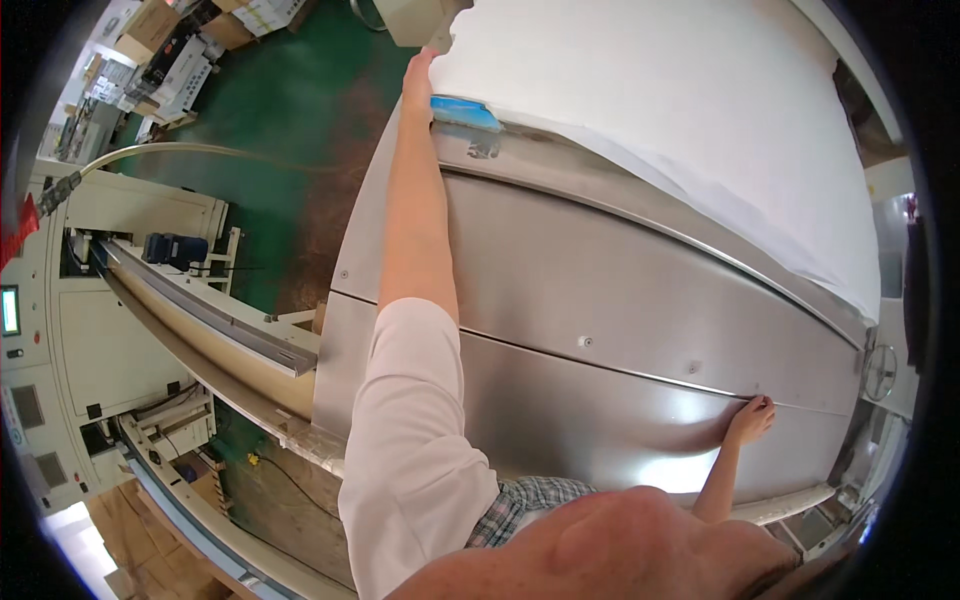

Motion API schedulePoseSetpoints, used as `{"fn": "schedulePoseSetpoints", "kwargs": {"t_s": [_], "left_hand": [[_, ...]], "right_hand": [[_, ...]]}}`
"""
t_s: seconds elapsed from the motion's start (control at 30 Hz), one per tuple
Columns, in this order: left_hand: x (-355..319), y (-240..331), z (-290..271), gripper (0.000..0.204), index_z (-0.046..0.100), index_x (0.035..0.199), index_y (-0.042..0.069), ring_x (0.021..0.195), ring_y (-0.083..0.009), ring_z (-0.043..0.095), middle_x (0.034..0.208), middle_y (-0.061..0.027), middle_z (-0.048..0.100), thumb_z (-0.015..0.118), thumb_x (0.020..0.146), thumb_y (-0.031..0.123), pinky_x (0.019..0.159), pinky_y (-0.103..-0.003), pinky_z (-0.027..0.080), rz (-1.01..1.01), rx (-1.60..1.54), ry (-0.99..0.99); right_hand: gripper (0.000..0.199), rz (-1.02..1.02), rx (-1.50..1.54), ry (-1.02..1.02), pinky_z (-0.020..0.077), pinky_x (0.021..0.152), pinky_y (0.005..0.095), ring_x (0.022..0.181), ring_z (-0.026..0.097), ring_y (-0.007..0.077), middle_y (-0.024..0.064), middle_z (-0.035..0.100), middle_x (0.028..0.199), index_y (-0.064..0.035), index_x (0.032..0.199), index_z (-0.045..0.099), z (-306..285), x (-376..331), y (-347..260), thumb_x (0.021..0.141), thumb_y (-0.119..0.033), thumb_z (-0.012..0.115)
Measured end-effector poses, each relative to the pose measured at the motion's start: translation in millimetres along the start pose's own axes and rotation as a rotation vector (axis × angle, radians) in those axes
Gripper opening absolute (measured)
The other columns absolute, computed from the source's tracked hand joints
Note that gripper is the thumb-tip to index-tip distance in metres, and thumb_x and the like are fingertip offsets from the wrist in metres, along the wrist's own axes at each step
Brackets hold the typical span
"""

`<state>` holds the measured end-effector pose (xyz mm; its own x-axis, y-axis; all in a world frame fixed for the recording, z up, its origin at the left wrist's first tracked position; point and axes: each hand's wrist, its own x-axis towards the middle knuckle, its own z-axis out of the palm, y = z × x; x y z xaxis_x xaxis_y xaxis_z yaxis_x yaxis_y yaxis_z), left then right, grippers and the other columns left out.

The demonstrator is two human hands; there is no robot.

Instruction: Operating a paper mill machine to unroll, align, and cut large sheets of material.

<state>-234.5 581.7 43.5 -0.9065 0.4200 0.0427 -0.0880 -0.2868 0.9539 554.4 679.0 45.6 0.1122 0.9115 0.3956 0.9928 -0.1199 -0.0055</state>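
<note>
My left arm stretches far forward over the metal panels. My left hand (419,74) is at the near left corner of a wide white sheet (660,80), beside a beige machine housing (412,20); its fingers are mostly hidden. A blue patch (464,112) shows just right of the hand, under the sheet's edge. My right hand (752,419) rests with curled fingers at the seam of the shiny metal panel (570,390). Whether anything is inside those fingers is hidden.
Left stands a cream machine (110,345) with long rails (205,320). A hose (190,148) arches over the green floor (290,110). Boxes (145,30) are stacked at the far left. A handwheel (880,372) sits at the right end of the panels.
</note>
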Motion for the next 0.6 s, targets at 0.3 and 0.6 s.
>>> {"fn": "schedulePoseSetpoints", "kwargs": {"t_s": [0.3, 0.6], "left_hand": [[-19.3, 16.7, 1.7, 0.022, 0.056, 0.088, 0.007, 0.074, -0.0172, 0.054, 0.081, -0.0053, 0.056, 0.05, 0.077, 0.024, 0.068, -0.032, 0.043, -0.215, -0.059, -0.097], [-12.2, 57.5, -10.4, 0.024, 0.061, 0.093, 0.008, 0.08, -0.0188, 0.055, 0.086, -0.009, 0.06, 0.049, 0.079, 0.024, 0.072, -0.029, 0.043, 0.05, 0.659, -0.297]], "right_hand": [[0.031, -0.033, 0.019, 0.004, 0.0402, 0.081, 0.0418, 0.096, 0.049, 0.0317, 0.0116, 0.055, 0.103, -0.0067, 0.103, 0.055, 2.6, 16.3, 6.2, 0.086, -0.03, 0.045], [0.031, 0.024, 0.031, -0.056, 0.0399, 0.082, 0.044, 0.099, 0.048, 0.0312, 0.0118, 0.053, 0.107, -0.0101, 0.106, 0.054, -18.5, 36.1, -18.6, 0.086, -0.032, 0.046]]}}
